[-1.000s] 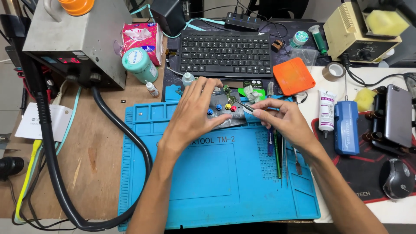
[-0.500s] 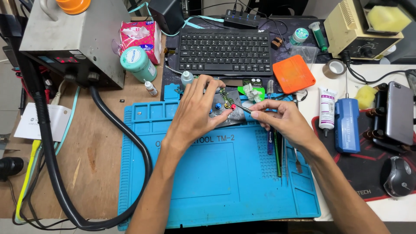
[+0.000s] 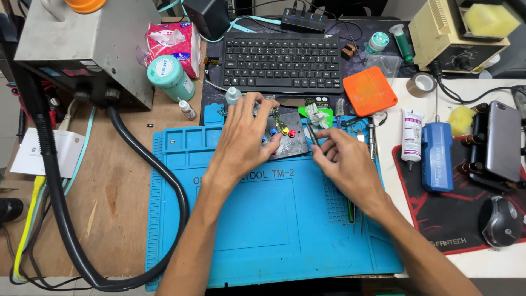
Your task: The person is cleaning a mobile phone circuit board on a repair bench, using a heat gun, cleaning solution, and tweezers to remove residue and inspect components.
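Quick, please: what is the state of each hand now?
Left hand: open, fingers spread on the dark holder plate.
Right hand: closed, pinching tweezers.

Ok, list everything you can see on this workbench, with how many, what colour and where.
work mat: 1, blue, centre of the bench
small holder plate: 1, dark, with coloured pins, top of the mat
tweezers: 1, dark, in the right hand
keyboard: 1, black, behind the mat
lid: 1, orange, right of the keyboard
metal box: 1, grey, back left
hose: 1, black, curving along the left
round tub: 1, teal, beside the box
tube: 1, white, right of the mat
blue tool: 1, blue, beside the tube
phone: 1, grey, far right
mouse: 1, grey, lower right
left hand: 1, on the plate
right hand: 1, holding the tweezers
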